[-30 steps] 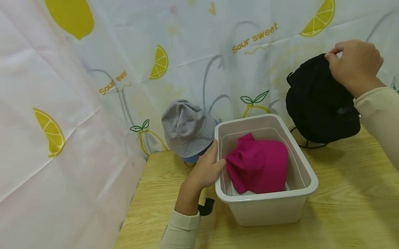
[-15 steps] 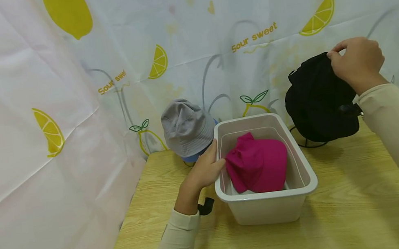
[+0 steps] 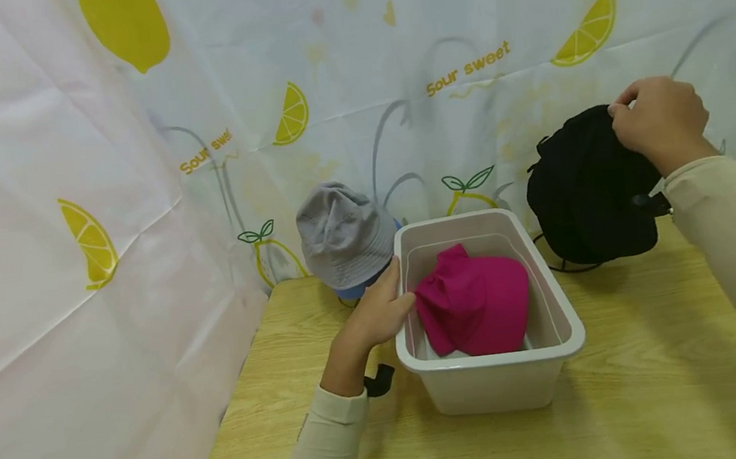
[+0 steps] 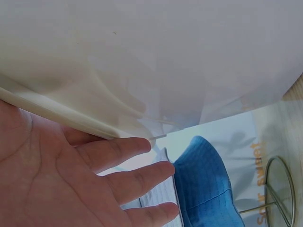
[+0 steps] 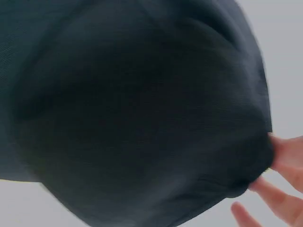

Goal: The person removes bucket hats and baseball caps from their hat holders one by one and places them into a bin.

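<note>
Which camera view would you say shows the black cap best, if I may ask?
The head view, because the black cap appears almost whole there, pinched by the right hand. The right wrist view shows it close up but cut off at the edges; the left wrist view shows none of it.

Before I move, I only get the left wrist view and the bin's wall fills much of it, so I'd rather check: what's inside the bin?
Observer: A bright pink cap lies in the bin.
Operator: My view doesn't show the right hand. What's it doing?
Observer: The right hand pinches the edge of a black hat.
Operator: Is that hat over the bin?
Observer: No, in the head view it hangs to the right of the bin, not above the opening.
</note>
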The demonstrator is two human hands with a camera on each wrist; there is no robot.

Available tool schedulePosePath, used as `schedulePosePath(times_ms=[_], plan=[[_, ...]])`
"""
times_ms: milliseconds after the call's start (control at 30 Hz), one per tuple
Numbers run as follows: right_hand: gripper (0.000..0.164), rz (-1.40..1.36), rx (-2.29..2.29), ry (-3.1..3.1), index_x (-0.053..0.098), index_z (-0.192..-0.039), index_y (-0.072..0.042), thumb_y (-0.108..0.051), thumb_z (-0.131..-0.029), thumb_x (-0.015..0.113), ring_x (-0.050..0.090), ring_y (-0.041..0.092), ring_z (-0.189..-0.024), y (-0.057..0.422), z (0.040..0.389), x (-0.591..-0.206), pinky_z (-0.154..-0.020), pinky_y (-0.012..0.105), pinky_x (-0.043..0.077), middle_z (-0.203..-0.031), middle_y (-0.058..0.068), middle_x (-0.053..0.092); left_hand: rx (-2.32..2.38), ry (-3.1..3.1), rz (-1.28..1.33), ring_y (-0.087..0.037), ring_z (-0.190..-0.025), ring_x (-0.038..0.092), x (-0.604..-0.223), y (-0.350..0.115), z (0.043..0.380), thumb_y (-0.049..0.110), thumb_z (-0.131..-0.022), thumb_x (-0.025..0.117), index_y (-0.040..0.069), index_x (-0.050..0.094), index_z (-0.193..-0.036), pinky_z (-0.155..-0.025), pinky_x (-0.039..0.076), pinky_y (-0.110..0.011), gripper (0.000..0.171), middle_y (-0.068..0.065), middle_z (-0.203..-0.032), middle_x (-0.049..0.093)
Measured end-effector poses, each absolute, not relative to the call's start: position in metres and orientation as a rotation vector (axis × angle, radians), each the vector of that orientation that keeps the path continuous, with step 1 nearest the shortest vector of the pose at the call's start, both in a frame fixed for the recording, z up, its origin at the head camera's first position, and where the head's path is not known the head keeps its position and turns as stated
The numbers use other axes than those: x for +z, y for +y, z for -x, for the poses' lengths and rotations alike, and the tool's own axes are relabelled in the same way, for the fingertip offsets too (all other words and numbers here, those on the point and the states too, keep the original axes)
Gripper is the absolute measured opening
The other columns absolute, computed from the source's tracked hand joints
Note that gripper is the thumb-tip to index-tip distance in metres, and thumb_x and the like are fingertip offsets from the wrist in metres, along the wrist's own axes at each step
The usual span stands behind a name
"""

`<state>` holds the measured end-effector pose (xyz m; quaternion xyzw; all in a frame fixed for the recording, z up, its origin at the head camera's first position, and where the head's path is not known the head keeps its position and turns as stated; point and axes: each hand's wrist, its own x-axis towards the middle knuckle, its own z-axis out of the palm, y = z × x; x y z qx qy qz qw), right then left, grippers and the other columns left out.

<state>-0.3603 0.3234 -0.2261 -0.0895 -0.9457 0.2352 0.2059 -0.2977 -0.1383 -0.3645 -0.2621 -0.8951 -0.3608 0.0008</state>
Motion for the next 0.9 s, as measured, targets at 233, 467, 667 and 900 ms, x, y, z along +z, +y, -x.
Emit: schedulePosePath(times_ms=[233,467,667,900], plan=[[0.052,0.248,0.695,-2.613,0.064,-0.129,0.006,-0.036,-0.104,0.045,0.046,0.061,-0.113,0.329,0.363,-0.232,-0.079,0.067,0.044,-0.13,0.038,0.057,-1.135,-2.813,0.827,-0.032,-0.132,0.055,-0.364,-0.138,0.297,0.029,-0.095,0.043,0.014,0.003,-0.168,-0.098,0.055,-0.044,0.085,-0.009,-0.173,0.019],[0.047,0.188,0.6,-2.766,0.072,-0.121,0.003,-0.037,-0.102,0.055,0.052,0.057,-0.103,0.335,0.365,-0.231,-0.07,0.06,0.048,-0.122,0.036,0.062,-1.162,-2.793,0.839,-0.034,-0.135,0.052,-0.363,-0.138,0.298,0.026,-0.095,0.044,0.018,0.002,-0.168,-0.101,0.053,-0.046,0.084,-0.008,-0.173,0.019],[0.042,0.135,0.577,-2.814,0.074,-0.118,0.004,-0.032,-0.1,0.06,0.052,0.057,-0.105,0.338,0.366,-0.233,-0.08,0.066,0.047,-0.119,0.035,0.064,-1.186,-2.778,0.847,-0.036,-0.135,0.052,-0.364,-0.139,0.299,0.027,-0.094,0.044,0.021,0.002,-0.168,-0.098,0.055,-0.046,0.085,-0.008,-0.173,0.019],[0.056,0.322,0.794,-2.518,0.065,-0.133,0.005,-0.038,-0.104,0.045,0.038,0.061,-0.13,0.336,0.369,-0.237,-0.105,0.07,0.035,-0.141,0.036,0.053,-1.186,-2.793,0.839,-0.036,-0.135,0.052,-0.364,-0.138,0.298,0.027,-0.094,0.043,0.015,0.002,-0.168,-0.1,0.053,-0.046,0.085,-0.008,-0.173,0.018]])
